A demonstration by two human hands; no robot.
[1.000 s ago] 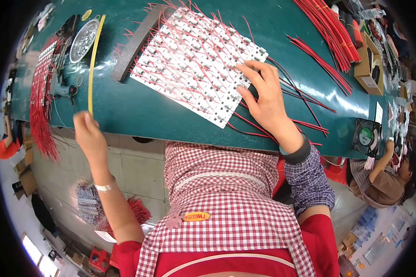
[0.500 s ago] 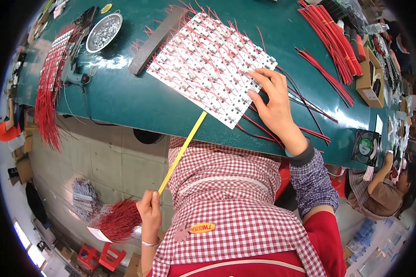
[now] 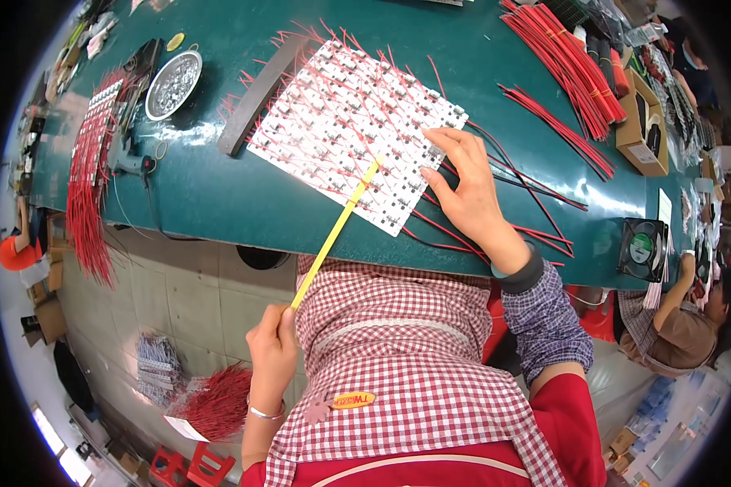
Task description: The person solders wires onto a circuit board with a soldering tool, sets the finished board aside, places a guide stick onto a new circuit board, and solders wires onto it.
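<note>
A white circuit-board panel [image 3: 325, 162], covered in small parts and thin red wires, lies at an angle on the green table. My left hand [image 3: 271, 345] is closed on the lower end of a long, narrow yellow strip [image 3: 333, 235]. The strip slants up across the panel's near edge, and its far end lies over the panel among the wires. At the panel's right edge rests my right hand [image 3: 471, 191], fingers stretched and thumb apart, above red and black wires [image 3: 536, 191] running right. A dark grey bar [image 3: 260, 101] lies along the panel's left side.
To the left are a metal bowl [image 3: 196, 69] of small bits, a teal glue gun [image 3: 130, 165] and another wired panel [image 3: 97, 122]. Red wire bundles [image 3: 564, 73], a cardboard box [image 3: 646, 150] and a black fan [image 3: 642, 250] are on the right. A person [image 3: 686, 325] sits at right.
My left hand has moved up and slightly right, pushing the strip's far end from the panel's near edge onto its surface. My right hand stays at the panel's right edge.
</note>
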